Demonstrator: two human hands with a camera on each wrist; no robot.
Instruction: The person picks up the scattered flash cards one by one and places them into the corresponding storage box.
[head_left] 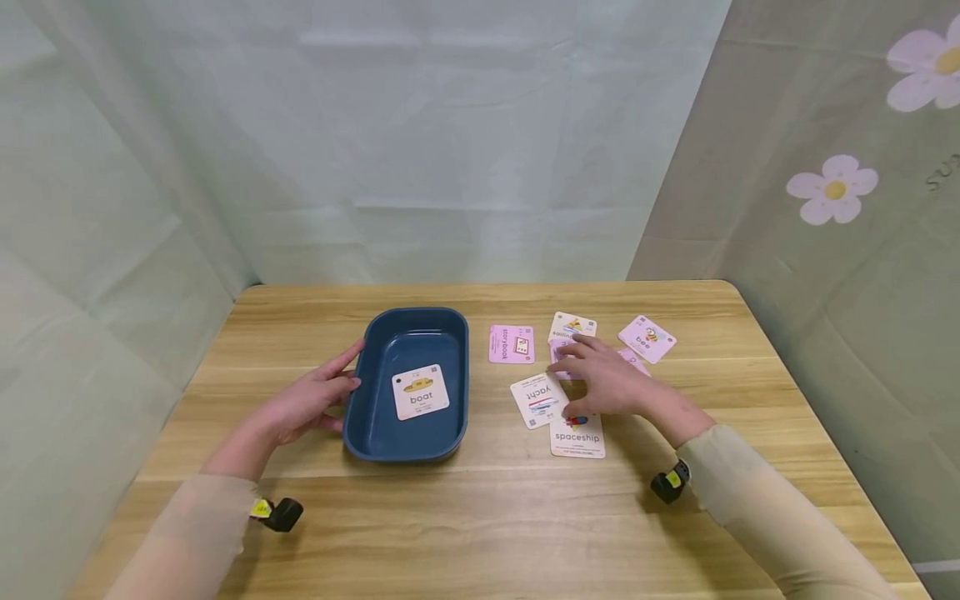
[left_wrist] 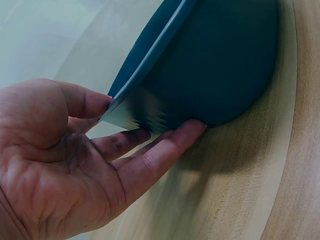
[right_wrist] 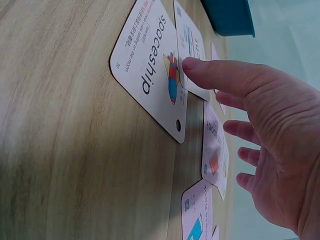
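Note:
A dark blue rectangular tray (head_left: 462, 383) stands left of centre, a white "boat" card (head_left: 421, 398) lying in it. At its left side my left hand (head_left: 318, 398) holds the wall, thumb at the rim and fingers against the outside, as the left wrist view shows. My right hand (head_left: 611, 379) hovers over a group of cards, fingers spread and slightly bent, nothing in its grasp. Its thumb is just over the "yacht" card (head_left: 534, 400), which overlaps the "spaceship" card (head_left: 577, 442). A white sailing card (head_left: 572, 322) and pink cards (right_wrist: 214, 147) lie near its fingers, partly hidden in the head view.
A pink "storybook" card (head_left: 512, 344) lies between the tray and the group. Farther right is a pink "bee" card (head_left: 647, 338). Fabric walls (head_left: 480, 167) surround the back and sides of the wooden table (head_left: 495, 533). A black camera (head_left: 670, 482) sits at each wrist.

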